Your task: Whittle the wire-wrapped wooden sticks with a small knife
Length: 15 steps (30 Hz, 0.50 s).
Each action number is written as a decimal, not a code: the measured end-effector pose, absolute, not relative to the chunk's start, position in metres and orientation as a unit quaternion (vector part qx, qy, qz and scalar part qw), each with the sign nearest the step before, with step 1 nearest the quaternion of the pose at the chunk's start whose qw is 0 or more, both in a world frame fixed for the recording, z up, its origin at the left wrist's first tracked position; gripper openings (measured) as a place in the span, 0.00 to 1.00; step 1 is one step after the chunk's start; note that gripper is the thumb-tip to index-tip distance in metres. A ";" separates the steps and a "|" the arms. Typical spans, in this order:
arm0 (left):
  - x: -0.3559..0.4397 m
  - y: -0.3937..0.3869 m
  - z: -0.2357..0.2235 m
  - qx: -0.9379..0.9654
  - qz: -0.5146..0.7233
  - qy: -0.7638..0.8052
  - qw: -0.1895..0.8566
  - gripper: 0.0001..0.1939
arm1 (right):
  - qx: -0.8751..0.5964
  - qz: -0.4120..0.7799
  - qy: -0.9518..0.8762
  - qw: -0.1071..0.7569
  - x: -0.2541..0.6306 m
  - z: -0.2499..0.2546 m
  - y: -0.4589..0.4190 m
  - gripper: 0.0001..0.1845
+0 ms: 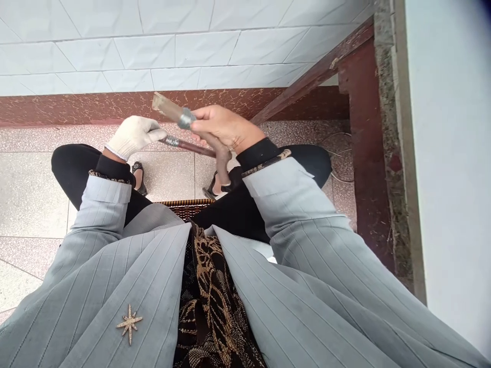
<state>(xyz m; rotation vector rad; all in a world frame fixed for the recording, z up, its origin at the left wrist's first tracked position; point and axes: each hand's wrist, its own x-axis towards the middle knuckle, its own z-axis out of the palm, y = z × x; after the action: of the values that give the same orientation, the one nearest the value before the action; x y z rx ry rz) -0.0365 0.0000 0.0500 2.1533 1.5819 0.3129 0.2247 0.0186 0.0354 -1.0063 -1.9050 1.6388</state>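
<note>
My left hand (134,135), in a white knitted glove, pinches the end of a thin reddish-brown rod (197,148) with silver wire wound round it near the fingertips. The rod slants right and slightly down, and its far end passes behind a curved brown piece. My bare right hand (226,125) is closed round that thicker, stick-like brown piece (166,106), which has a grey, wire-like band by my thumb. One pale, cut-looking end points up and left. Below my hand the other end bends downward. Whether the two pieces touch, I cannot tell.
Behind my hands runs a white tiled wall (146,51) with a reddish-brown skirting band. A dark red wooden frame (368,153) stands at the right, near a thin cable (337,179). My knees are spread over a speckled tile floor (34,194); a woven seat edge (187,208) shows between them.
</note>
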 end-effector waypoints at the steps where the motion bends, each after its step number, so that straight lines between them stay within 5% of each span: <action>1: -0.036 0.000 0.047 0.782 0.120 0.573 0.214 0.13 | -0.391 0.574 -0.687 0.211 0.219 0.031 0.018 0.13; 8: -0.034 0.006 0.025 0.762 0.194 0.574 0.228 0.11 | -0.491 0.387 -0.753 0.205 0.185 -0.002 0.023 0.26; 15: -0.030 0.010 0.017 0.750 0.210 0.576 0.249 0.07 | -0.481 0.379 -0.762 0.211 0.183 -0.010 0.025 0.25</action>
<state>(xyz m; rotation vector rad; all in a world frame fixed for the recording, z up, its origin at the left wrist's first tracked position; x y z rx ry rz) -0.0300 0.0105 0.0175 2.0432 1.5691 0.5736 0.1829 0.0247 -0.0098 -1.3370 -2.1158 1.0536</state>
